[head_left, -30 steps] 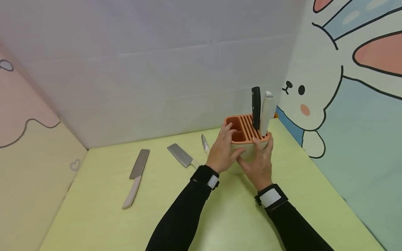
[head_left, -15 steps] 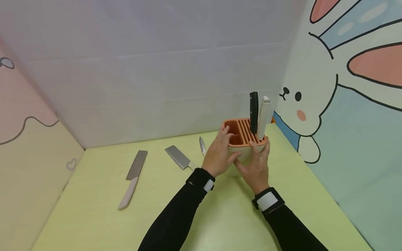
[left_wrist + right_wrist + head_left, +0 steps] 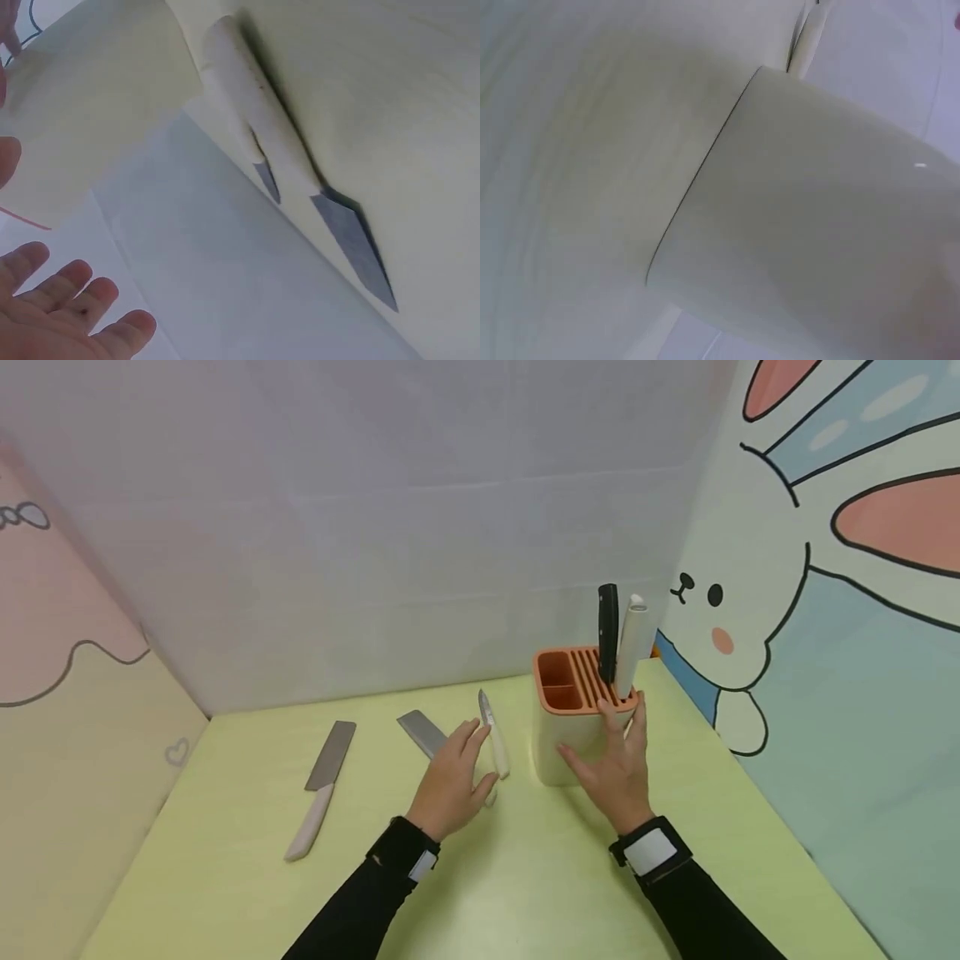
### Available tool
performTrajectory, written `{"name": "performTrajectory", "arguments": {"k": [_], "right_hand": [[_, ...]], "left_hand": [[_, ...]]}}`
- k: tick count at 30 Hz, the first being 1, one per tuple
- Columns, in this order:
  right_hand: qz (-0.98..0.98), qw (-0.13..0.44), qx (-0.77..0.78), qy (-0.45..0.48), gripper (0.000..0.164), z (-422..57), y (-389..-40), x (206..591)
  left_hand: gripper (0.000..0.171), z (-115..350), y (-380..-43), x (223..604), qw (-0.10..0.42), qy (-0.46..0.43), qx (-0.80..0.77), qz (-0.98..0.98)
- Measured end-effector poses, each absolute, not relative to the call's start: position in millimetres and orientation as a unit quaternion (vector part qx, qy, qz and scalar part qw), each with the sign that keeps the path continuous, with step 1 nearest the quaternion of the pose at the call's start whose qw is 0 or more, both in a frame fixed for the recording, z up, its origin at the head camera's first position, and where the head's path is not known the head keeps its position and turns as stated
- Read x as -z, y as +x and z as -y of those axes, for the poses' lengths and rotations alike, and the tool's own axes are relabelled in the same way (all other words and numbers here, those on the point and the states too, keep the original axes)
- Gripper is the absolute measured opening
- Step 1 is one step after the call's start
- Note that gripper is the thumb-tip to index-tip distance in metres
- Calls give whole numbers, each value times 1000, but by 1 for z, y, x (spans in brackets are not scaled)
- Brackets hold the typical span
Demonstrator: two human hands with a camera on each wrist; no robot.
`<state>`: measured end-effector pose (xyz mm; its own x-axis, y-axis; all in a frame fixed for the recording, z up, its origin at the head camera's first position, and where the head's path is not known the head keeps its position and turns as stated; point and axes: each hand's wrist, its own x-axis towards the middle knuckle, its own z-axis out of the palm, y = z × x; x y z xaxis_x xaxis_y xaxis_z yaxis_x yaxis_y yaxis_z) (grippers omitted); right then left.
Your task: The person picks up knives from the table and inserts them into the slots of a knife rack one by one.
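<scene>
One cleaver lies beneath your left hand, the nearer one; its long axis runs from far-left blade to near-right handle | your left fingers spread, holding nothing | your right hand, fingers extended, rests against the knife block, rightward

Right hand against the knife holder

No legible text, label, brand, number or sign in any view.
</scene>
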<state>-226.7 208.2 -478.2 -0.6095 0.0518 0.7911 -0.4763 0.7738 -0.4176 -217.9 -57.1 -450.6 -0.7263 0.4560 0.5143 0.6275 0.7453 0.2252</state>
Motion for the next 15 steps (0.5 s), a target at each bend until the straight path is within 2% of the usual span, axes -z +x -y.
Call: {"name": "performTrajectory", "arguments": {"k": [3,6,8,11,15], "right_hand": [[813,476,-295,156,77,-201,-221,479],[772,531,-270,220,62,-187,-213,483],[759,532,-257,272,52,-176,-204,485],[794,445,-250,331,44,-159,-194,487],[876,265,-235,328,40,-140,-192,491]], "left_hand": [[64,76,-209,460,223,-293,173,914],[64,90,-202,467,217,-297,146,919],[63,94,-196,472,209,-302,131,921],[63,99,-191,479,197,-305,113,925],[64,104,-188,489,162,-296,84,937]]}}
